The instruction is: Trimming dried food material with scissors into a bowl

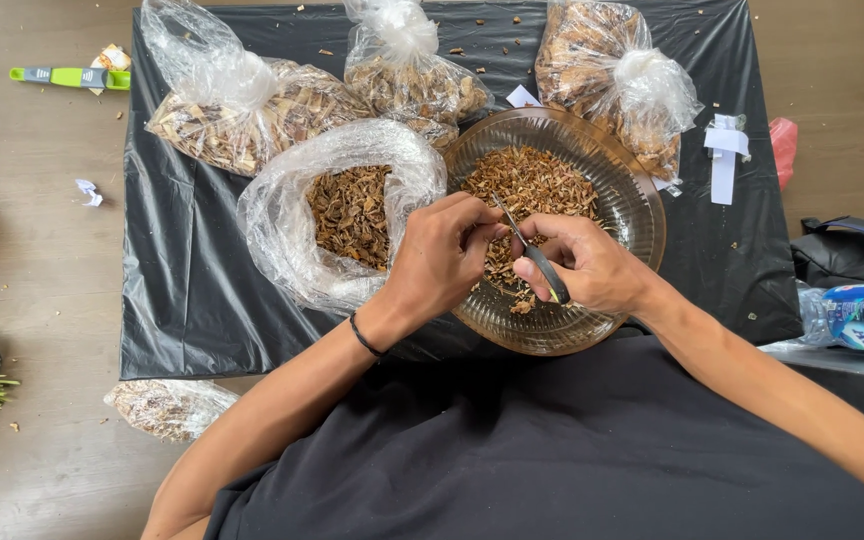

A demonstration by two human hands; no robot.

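1. My left hand pinches a small dried piece between its fingertips, right over the bowl.
2. My right hand is closed around a small pair of scissors, their blades pointing up toward the piece the left hand holds. The piece itself is too small for me to make out.
3. The two hands are close together, nearly touching, above the near side of the bowl.
4. The bowl is brown glass and sits on the black sheet covering the bench. It holds a fair heap of brown cut bits, mostly at the far side; the near part of the bottom shows bare. I judge a good share of the cutting is done.
5. Just left of the bowl lies an open bag, its mouth rolled back, with plenty of dried pieces inside. I take that as the stock I am working from, so much is left.
6. Three knotted bags of similar dried stuff lie at the far edge of the sheet, unopened, and one more bag lies on the floor near my left arm.
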